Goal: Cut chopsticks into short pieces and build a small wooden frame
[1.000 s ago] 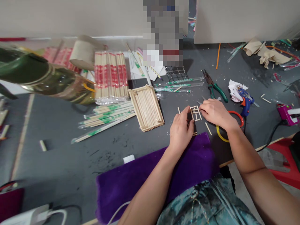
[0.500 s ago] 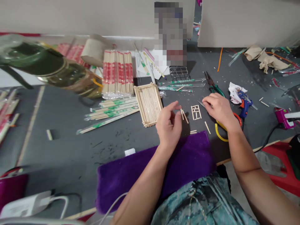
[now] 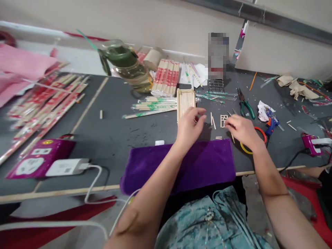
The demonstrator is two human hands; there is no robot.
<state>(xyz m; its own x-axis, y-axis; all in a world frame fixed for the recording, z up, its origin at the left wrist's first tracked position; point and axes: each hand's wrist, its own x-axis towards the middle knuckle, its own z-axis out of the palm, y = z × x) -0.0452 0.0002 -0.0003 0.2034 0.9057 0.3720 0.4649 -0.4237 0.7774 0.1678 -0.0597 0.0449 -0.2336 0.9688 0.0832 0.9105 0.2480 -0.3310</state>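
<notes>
My left hand (image 3: 190,124) hovers in front of a tray-like piece made of wooden sticks (image 3: 185,98), covering its near end. Its fingers are loosely curled, with a gap between thumb and forefinger and nothing visible in it. My right hand (image 3: 241,129) is closed in a pinch at the right side of a small stick lattice (image 3: 223,121); whatever its fingertips hold is hidden. Between my hands lie two loose short sticks (image 3: 213,121), with more small pieces (image 3: 218,138) nearer the cloth. Scissors (image 3: 246,148) with red and yellow handles lie partly under my right hand.
Pliers (image 3: 243,103) and a blue glue gun (image 3: 271,126) lie to the right. Chopstick packs (image 3: 166,77) and a green bottle (image 3: 126,67) are at the back. A purple cloth (image 3: 207,159) lines the front edge. Power strips (image 3: 38,159) with cables sit leftward.
The view has swung left and tilted, showing more of the table. My right hand has moved from the scissor tips to the small lattice. My left hand stays curled near the tray-like piece.
</notes>
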